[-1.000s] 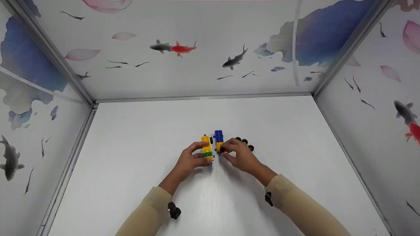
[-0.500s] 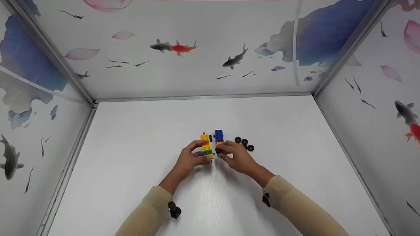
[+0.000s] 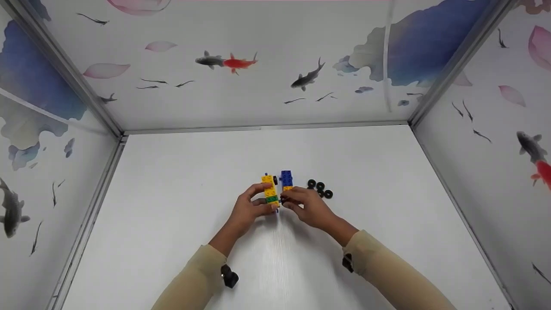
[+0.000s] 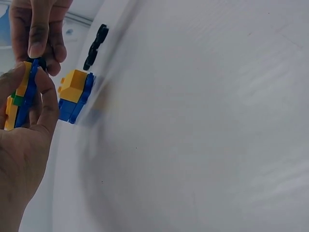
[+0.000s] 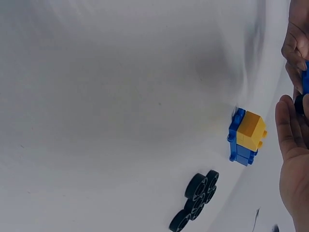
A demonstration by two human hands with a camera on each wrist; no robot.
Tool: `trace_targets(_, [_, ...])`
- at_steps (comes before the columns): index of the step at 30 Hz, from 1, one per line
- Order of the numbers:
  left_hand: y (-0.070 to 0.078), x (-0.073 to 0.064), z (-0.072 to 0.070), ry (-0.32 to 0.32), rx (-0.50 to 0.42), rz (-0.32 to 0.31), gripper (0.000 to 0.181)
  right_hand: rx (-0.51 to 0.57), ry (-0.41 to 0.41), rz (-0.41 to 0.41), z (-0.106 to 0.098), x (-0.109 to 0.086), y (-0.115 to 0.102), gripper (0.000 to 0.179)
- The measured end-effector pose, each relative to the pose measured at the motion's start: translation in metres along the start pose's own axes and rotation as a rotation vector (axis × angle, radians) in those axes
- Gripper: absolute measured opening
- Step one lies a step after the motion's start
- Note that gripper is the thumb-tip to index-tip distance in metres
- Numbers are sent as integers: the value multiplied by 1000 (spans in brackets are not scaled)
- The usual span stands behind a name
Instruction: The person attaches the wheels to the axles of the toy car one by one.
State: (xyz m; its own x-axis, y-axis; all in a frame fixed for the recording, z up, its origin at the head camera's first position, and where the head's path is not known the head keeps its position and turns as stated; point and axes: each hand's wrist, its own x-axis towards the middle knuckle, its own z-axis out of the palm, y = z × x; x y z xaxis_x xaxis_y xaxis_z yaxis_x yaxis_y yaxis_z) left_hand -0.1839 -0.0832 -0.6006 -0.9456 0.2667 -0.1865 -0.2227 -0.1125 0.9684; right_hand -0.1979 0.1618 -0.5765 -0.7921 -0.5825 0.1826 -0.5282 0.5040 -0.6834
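1 black wheel (image 5: pixel 299 104) is pinched by the thumb and fingers of the right hand (image 3: pixel 311 207), just beside the yellow-green-blue block car (image 3: pixel 270 192) in the curled grip of the left hand (image 3: pixel 247 211), while a blue-and-yellow block car (image 5: pixel 250 133) and several loose wheels (image 5: pixel 192 184) rest on the tabletop (image 3: pixel 193 172) just beyond the right hand.

The count recorded two hands: one left hand (image 3: pixel 249 209) and one right hand (image 3: pixel 311 209). Block-built assemblies numbered two, being one yellow-and-green assembly (image 3: pixel 268 185) and one blue-and-yellow assembly (image 3: pixel 286 178). One side wheel (image 3: pixel 275 180) was noted on the former, and one held wheel (image 5: pixel 299 104) at the right hand's fingers. Loose wheels (image 3: pixel 328 194) numbered at least four; overlap prevented a firm figure. Two sleeves (image 3: pixel 189 277), one table (image 3: pixel 181 168) and three walls (image 3: pixel 249 99) were counted.
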Motion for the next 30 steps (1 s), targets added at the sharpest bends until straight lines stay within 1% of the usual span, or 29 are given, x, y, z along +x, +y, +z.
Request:
trace_targets(5, [-2,0,-1,-6,-18,8,66,43,0,0,2,0,-1,31])
trace_targets(10, [-2,0,-1,-6,-20,4,66,23,15,-8,3,0,-2,31])
trace_targets(13, [-2,-1,-2,-4,-19,5,65,29,25,9,4,0,-3,31])
trace_targets(18, [-3,-1,-2,-3,-35,15,65,72,32,59,6,1,-6,34])
trace_targets(26, [-3,1,-2,1,-43,16,64,71,31,86,7,3,-8,36])
trace_targets(30, [-3,0,-2,-3,-44,25,63,68,43,63,8,4,-8,34])
